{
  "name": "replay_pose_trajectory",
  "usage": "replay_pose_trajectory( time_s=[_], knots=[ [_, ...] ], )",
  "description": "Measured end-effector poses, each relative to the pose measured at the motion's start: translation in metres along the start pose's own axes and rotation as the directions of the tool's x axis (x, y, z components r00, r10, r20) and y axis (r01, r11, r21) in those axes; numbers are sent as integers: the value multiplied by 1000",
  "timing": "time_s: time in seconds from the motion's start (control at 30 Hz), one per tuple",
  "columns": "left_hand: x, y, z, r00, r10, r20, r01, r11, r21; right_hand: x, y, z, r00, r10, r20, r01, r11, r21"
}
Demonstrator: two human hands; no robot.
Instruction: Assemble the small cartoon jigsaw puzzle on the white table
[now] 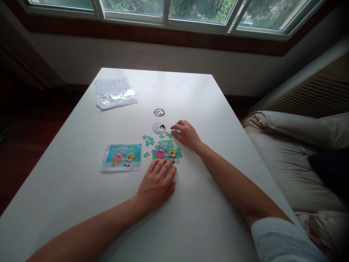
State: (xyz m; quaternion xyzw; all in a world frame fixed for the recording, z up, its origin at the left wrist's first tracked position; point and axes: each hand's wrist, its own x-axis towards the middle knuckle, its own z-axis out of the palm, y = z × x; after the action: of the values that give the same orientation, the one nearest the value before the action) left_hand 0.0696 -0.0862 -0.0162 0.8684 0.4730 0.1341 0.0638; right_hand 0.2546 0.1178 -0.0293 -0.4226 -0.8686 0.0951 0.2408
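A partly joined cartoon jigsaw puzzle (159,152) lies on the white table, showing a pink starfish, a yellow sponge and a teal figure. My left hand (158,180) rests flat at its lower edge, fingers stretched out and fingertips touching or covering the bottom border. My right hand (188,135) is at the upper right of the puzzle, fingers bent and slightly apart beside loose teal pieces (170,135). No piece shows clearly between its fingertips. More loose teal puzzle pieces (149,140) lie left of the puzzle's top. A printed reference picture (122,157) lies to the left.
Two round fittings, a grey ring cover (159,127) and a hole (159,112), sit in the white table (81,182) beyond the puzzle. A clear plastic bag with papers (116,92) lies at the far left. A beige sofa (283,156) stands along the right, windows behind.
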Motion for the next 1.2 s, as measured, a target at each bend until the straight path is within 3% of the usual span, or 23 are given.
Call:
replay_pose_trajectory(
  time_s=[0.2,0.43,1.2],
  knots=[
    [-1,0,0,1000,-9,-6,9,1000,7,0,-9,0,999,-18,45,17,1000,13],
    [1,-3,-2,999,-48,-2,48,998,39,1,-14,8,1000,1,16,0,1000,-22],
    [2,-4,-4,999,-43,0,43,999,5,-3,-5,6,1000,10,22,-10,1000,4]
  ],
)
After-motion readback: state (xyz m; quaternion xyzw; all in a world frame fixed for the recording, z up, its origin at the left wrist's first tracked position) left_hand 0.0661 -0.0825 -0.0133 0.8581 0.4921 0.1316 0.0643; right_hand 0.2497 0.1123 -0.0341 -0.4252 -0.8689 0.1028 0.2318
